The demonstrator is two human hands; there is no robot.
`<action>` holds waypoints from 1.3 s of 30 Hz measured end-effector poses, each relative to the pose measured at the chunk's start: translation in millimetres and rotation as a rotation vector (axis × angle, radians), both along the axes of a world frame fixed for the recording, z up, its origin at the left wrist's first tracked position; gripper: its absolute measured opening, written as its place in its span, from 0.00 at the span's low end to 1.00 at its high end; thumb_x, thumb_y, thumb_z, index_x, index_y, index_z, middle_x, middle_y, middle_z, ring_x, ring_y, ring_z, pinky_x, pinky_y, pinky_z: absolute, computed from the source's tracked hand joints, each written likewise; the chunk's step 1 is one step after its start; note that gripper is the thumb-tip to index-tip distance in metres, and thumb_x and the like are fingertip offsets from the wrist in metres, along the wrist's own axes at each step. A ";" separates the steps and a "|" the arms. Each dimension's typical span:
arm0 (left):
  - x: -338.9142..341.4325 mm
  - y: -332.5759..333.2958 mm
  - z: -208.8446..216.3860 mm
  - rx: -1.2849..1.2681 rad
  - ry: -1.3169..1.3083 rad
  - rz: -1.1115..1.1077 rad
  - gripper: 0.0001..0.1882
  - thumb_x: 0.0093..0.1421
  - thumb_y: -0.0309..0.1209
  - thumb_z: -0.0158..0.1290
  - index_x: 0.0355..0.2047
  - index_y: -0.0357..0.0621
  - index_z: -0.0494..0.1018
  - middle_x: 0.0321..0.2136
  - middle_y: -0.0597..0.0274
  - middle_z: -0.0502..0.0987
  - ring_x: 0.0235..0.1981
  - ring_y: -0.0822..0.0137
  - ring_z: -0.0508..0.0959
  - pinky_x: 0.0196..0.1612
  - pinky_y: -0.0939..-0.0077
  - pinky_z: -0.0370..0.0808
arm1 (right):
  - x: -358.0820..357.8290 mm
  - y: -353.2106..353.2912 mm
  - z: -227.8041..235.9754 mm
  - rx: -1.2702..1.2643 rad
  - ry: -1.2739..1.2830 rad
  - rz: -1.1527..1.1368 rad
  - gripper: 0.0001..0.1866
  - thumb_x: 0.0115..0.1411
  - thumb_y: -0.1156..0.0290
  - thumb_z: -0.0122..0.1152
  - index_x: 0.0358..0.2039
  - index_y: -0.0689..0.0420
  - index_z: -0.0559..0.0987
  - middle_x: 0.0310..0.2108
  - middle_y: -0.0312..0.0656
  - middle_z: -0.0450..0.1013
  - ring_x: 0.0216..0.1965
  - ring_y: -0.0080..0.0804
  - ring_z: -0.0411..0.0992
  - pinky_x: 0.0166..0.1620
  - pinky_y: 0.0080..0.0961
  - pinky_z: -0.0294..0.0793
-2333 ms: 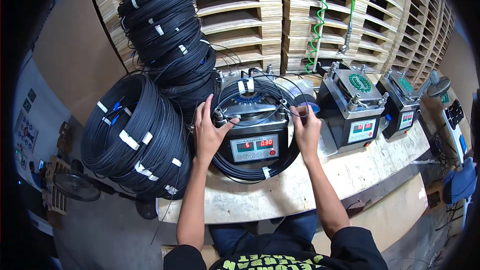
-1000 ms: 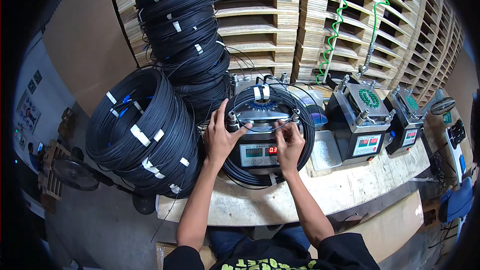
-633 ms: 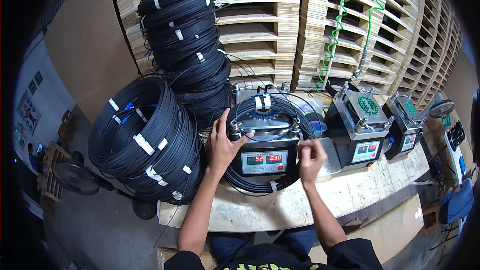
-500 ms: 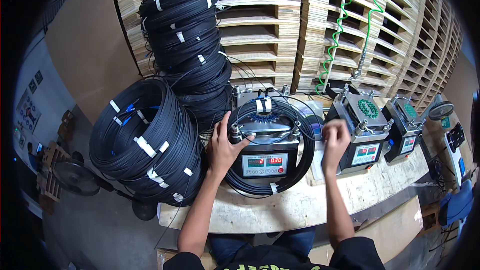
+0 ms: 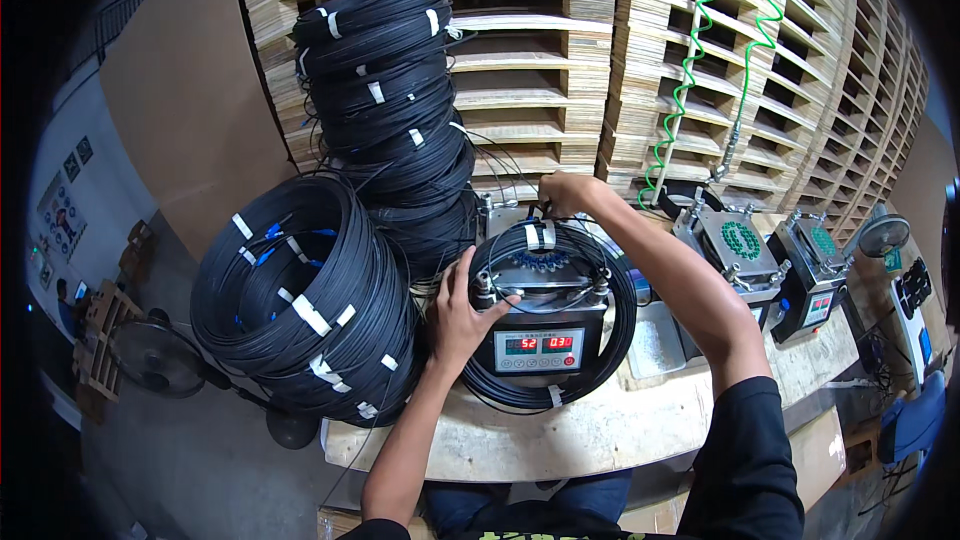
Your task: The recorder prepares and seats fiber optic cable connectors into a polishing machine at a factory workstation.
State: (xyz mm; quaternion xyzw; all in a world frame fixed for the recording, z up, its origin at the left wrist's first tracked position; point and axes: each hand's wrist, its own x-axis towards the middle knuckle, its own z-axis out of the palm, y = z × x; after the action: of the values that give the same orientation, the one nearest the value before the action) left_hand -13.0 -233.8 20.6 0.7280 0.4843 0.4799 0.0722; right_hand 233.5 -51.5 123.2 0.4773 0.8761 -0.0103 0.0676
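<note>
Right hand (image 5: 565, 195) has moved: a moment ago raised off the near machine's right side, now across to its rear, the forearm slanting over the table (image 5: 600, 440). The whole view has dropped a little, likely a head tilt. Left to right: the leaning cable stack (image 5: 310, 315) and the tall cable stack (image 5: 390, 125) behind it look undisturbed, white tapes in the same places on the coils. Left hand (image 5: 465, 320) much as before, at the left side of the cable ring (image 5: 620, 335); fingers and thumb spread apart, thumb reaching in over the machine's front edge near a thin strand. The ring, task's thing, stands around the front machine (image 5: 585, 318), its taped top in front of the rear part; display (image 5: 540, 350) lit through the middle, red digits altered since the previous view. Right hand bent downward just behind the ring's top, close by dark cable ends at the machine's back; fingers bunched, but cannot tell whether they pinch anything. My reading: attention has passed from front to rear, left hand perhaps steadying. Further right, second machine (image 5: 735, 245) now partly covered by the forearm, its panel mostly hidden; third machine (image 5: 815, 275) unchanged.
</note>
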 end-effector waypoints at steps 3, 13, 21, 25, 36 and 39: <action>-1.9 -1.2 -2.8 0.016 -0.004 0.021 0.51 0.50 0.62 0.64 0.66 0.45 0.62 0.52 0.37 0.74 0.51 0.39 0.78 0.51 0.50 0.77 | -13.8 -0.3 6.2 -0.137 0.018 -0.075 0.13 0.51 0.71 0.67 0.39 0.58 0.85 0.31 0.50 0.81 0.35 0.46 0.80 0.34 0.39 0.79; -3.0 -2.3 3.0 0.030 0.002 0.008 0.51 0.50 0.59 0.66 0.66 0.43 0.63 0.51 0.38 0.74 0.49 0.41 0.78 0.49 0.52 0.78 | -13.7 0.4 1.1 -0.042 0.032 0.052 0.12 0.49 0.74 0.63 0.36 0.61 0.84 0.31 0.53 0.80 0.36 0.50 0.79 0.38 0.43 0.78; 0.3 -1.5 2.1 0.046 -0.012 -0.008 0.49 0.50 0.58 0.66 0.65 0.43 0.63 0.50 0.37 0.74 0.49 0.40 0.78 0.49 0.53 0.78 | -27.3 1.7 2.9 -0.031 -0.194 -0.004 0.14 0.55 0.76 0.57 0.42 0.61 0.83 0.42 0.49 0.81 0.42 0.45 0.80 0.39 0.40 0.82; -5.2 -4.5 3.9 0.063 -0.002 0.002 0.47 0.52 0.55 0.66 0.65 0.42 0.63 0.51 0.38 0.74 0.50 0.39 0.78 0.50 0.54 0.78 | -33.0 -15.0 26.3 -0.071 -0.032 -0.003 0.09 0.53 0.76 0.59 0.35 0.63 0.81 0.32 0.49 0.80 0.35 0.43 0.79 0.38 0.40 0.78; -9.0 -31.3 106.6 -0.120 0.104 -0.159 0.21 0.66 0.22 0.47 0.60 0.35 0.68 0.56 0.40 0.73 0.58 0.44 0.73 0.61 0.60 0.70 | 33.4 -37.6 -17.9 0.096 0.465 -0.080 0.08 0.53 0.74 0.64 0.32 0.64 0.79 0.31 0.57 0.79 0.36 0.54 0.78 0.38 0.43 0.75; 15.4 1.2 158.5 0.077 0.205 -0.211 0.13 0.65 0.25 0.52 0.48 0.36 0.77 0.45 0.44 0.81 0.49 0.47 0.80 0.55 0.61 0.75 | 23.0 -51.9 -17.6 0.173 0.561 -0.153 0.11 0.55 0.70 0.68 0.33 0.65 0.80 0.32 0.58 0.79 0.38 0.55 0.78 0.40 0.43 0.76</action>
State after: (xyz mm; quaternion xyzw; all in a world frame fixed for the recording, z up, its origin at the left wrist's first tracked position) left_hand 2.4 -232.6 179.1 0.8222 0.3913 0.4109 0.0442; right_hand 256.5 -103.4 105.6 0.5245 0.8196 -0.0724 -0.2190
